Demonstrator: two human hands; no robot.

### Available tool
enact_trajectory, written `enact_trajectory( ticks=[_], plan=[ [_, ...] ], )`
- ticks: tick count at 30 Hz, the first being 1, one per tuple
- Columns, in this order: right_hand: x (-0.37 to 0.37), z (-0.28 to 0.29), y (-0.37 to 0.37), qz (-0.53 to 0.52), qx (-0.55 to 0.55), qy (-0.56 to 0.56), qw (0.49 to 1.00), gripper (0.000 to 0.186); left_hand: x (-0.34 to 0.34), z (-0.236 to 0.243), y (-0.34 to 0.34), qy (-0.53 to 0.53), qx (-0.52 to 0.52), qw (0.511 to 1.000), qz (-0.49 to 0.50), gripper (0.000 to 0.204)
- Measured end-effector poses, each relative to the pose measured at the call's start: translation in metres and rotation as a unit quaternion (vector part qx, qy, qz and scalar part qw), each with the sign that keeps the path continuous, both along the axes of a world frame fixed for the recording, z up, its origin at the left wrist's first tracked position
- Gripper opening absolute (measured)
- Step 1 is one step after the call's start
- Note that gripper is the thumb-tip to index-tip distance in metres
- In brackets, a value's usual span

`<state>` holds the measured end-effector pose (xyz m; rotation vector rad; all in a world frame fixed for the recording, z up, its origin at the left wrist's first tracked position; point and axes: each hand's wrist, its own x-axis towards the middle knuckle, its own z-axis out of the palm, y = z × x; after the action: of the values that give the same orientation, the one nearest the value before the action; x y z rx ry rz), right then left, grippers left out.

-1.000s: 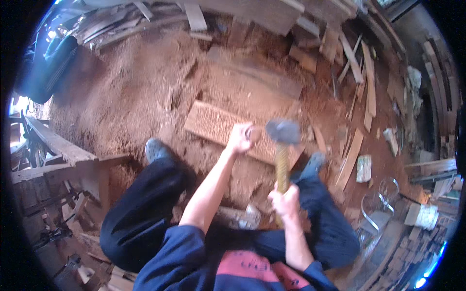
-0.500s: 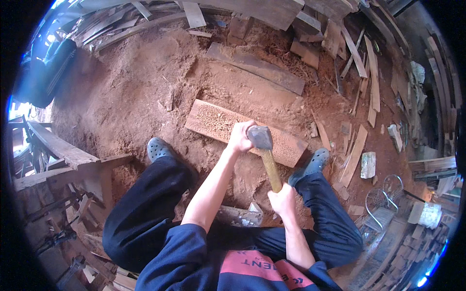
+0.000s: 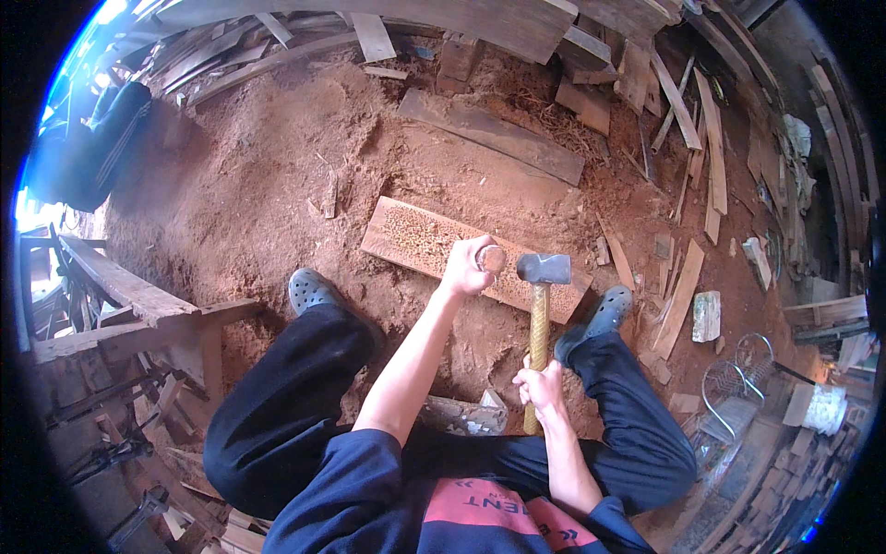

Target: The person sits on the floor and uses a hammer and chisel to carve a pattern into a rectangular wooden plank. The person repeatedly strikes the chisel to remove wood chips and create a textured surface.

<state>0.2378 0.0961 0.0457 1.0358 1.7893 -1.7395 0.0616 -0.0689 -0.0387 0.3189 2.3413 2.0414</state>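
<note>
A reddish wooden board, its upper face densely pitted, lies at a slant on the dirt between my feet. My left hand is wrapped round a wooden-handled tool above the board. Only the round butt of the tool shows; its lower end is hidden. To the right, my right hand grips the lower part of a hammer's yellowish handle. The grey metal head of the hammer is beside the wooden butt, apart from it in the picture, over the board's right part.
Another dark plank lies beyond the board. Loose wood strips and a whitish block are scattered at right. A wooden frame stands at left, and another person's dark-clad leg shows at far left.
The hammer has shifted right, off the butt of the wooden-handled tool, and now stands more upright in view. My right hand is slightly lower; my left hand keeps its hold.
</note>
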Motion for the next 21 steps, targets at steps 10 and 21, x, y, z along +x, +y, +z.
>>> enact_trajectory(
  ticks=[10,21],
  plan=[
    [0.000,-0.053,0.028,-0.005,0.043,-0.145,0.989,0.010,-0.007,0.007,-0.001,-0.069,0.016,0.997,0.007,0.020],
    [0.008,-0.078,0.027,-0.018,0.006,-0.184,0.983,0.007,-0.029,-0.003,-0.036,-0.152,0.303,0.931,0.133,0.021]
  ],
)
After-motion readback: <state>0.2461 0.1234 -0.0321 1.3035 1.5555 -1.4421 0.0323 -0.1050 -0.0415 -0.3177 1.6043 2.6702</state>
